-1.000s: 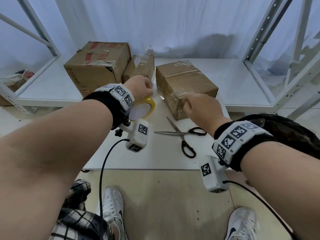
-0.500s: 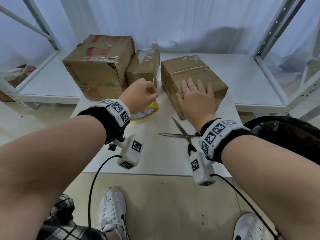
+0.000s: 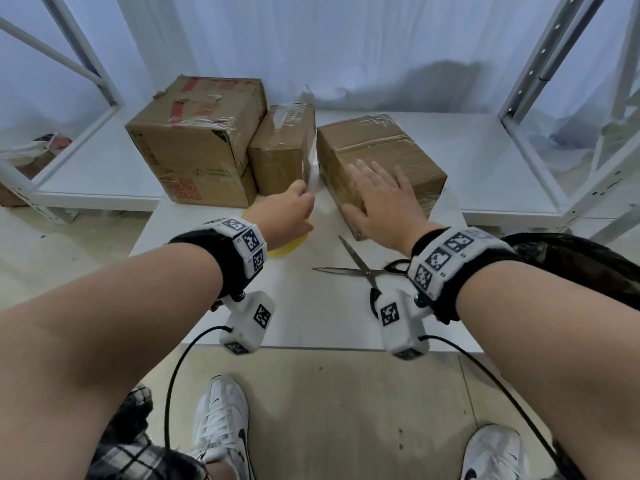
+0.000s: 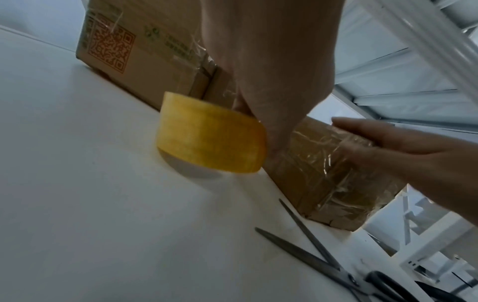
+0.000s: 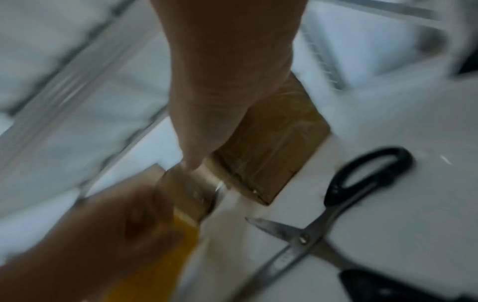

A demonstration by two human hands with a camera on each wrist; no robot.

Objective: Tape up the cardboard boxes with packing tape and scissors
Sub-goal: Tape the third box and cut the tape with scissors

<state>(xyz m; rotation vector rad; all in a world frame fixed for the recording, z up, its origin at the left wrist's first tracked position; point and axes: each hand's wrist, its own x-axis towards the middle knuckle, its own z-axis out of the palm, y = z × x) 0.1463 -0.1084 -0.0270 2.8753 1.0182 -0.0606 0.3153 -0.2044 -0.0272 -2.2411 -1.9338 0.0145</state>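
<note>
From my head, my right hand (image 3: 381,199) lies flat with its fingers straight and spread on the near corner of the small box (image 3: 377,157), which sits on the white tabletop (image 3: 311,306). My left hand (image 3: 284,213) is just left of that box, curled around the yellow tape roll (image 3: 287,249), most of it hidden under my palm. The scissors (image 3: 363,268) lie blades apart on the tabletop, just in front of the box. Two more boxes stand left of it: a narrow box (image 3: 280,150) beside it and a big box (image 3: 197,140) beyond.

From my left wrist, my left hand (image 4: 271,71) grips the tape roll (image 4: 210,141), held on edge right beside the small box (image 4: 323,173), whose sides are wrapped in clear tape. My right hand (image 4: 403,147) rests open on top.

From my right wrist the picture is blurred; the small box (image 5: 271,147) sits under my palm, and the scissors (image 5: 336,214) lie just beside it.
</note>
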